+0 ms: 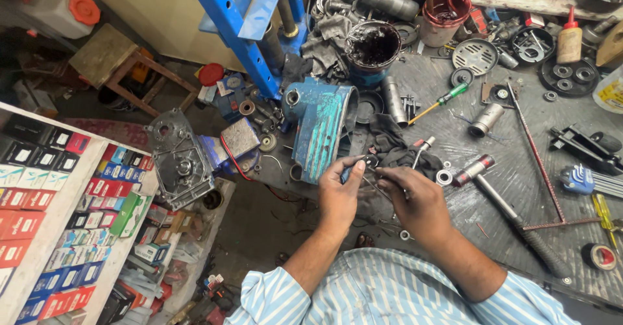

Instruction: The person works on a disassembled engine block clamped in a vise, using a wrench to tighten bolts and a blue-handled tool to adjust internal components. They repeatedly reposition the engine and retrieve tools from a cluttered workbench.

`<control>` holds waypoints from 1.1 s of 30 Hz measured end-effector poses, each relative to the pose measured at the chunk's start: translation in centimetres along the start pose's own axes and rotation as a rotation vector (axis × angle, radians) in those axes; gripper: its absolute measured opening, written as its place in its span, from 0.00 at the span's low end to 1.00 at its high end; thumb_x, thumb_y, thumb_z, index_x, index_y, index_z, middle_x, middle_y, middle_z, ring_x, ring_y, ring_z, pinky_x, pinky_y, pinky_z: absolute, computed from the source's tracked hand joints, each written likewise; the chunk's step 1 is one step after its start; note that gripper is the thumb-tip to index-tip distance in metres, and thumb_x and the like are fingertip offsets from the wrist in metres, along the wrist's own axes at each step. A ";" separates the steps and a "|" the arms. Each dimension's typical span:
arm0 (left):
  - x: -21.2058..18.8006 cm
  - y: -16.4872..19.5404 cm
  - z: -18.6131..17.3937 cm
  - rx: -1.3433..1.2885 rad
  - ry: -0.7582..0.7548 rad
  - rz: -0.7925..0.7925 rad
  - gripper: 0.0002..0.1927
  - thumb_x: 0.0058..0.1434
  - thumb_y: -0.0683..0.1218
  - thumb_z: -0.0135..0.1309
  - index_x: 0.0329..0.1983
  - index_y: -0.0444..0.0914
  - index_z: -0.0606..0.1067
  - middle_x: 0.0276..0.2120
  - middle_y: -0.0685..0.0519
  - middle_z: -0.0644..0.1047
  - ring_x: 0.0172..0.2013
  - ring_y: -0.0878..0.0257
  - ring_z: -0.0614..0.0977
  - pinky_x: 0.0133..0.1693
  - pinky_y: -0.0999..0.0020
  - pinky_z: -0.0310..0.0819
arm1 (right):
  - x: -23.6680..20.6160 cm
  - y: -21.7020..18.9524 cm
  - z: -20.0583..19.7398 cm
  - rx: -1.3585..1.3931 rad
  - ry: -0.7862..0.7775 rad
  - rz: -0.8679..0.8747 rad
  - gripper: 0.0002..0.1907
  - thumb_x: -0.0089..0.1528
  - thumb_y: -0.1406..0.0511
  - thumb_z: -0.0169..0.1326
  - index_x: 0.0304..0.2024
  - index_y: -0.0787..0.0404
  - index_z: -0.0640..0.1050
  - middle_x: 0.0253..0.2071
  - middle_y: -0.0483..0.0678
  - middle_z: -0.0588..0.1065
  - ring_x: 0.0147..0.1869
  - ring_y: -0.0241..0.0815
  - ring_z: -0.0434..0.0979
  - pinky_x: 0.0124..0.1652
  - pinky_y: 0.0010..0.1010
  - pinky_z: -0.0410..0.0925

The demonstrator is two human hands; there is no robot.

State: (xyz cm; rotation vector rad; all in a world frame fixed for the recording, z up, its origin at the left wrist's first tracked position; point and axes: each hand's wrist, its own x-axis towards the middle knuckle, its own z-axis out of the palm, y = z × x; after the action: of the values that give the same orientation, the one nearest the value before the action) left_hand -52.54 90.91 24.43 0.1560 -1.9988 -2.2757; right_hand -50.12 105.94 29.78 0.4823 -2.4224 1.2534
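Observation:
My left hand (339,195) pinches a small dark metal part (368,162) between thumb and fingertips, just in front of a blue-green cast metal housing (319,127). My right hand (418,205) is closed around a thin metal tool (375,185) whose tip points toward that small part. Both hands meet over the front edge of a grimy dark workbench (513,175), beside a black oily rag (396,150). What exactly the small part is stays unclear.
A metal-handled hammer (503,205) and a steel washer (444,177) lie right of my hands. A green-handled screwdriver (440,101), grease tubs (373,49), a blue hex-key set (587,181) and tape roll (598,256) crowd the bench. Shelves of small boxes (58,208) stand left; a blue press frame (250,26) rises behind.

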 end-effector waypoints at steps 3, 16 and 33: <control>0.1 1.4 0.1 0.038 -0.014 -0.017 0.09 0.67 0.43 0.58 0.45 0.33 0.82 0.37 0.56 0.82 0.38 0.72 0.79 0.41 0.76 0.73 | 0.1 -0.1 -0.4 0.050 0.035 0.077 0.13 0.59 0.72 0.62 0.47 0.63 0.81 0.40 0.52 0.81 0.40 0.44 0.84 0.39 0.30 0.74; 1.0 7.0 3.0 0.475 -0.350 0.579 0.09 0.64 0.41 0.60 0.47 0.39 0.81 0.42 0.46 0.82 0.45 0.50 0.85 0.52 0.61 0.78 | 0.7 5.2 -3.5 0.527 0.108 0.376 0.20 0.54 0.69 0.65 0.49 0.62 0.77 0.45 0.44 0.78 0.47 0.31 0.80 0.46 0.24 0.75; 3.8 7.1 0.3 0.588 -0.107 0.481 0.18 0.62 0.39 0.57 0.56 0.37 0.76 0.46 0.48 0.82 0.47 0.54 0.84 0.50 0.62 0.77 | 18.0 39.9 -18.5 -0.904 0.190 0.481 0.14 0.60 0.59 0.64 0.48 0.49 0.84 0.49 0.52 0.79 0.57 0.59 0.73 0.54 0.54 0.63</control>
State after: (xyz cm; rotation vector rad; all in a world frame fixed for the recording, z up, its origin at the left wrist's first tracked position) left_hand -56.25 89.68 31.46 -0.3689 -2.3771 -1.4041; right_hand -81.13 140.69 20.15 -0.4703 -2.6697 0.2023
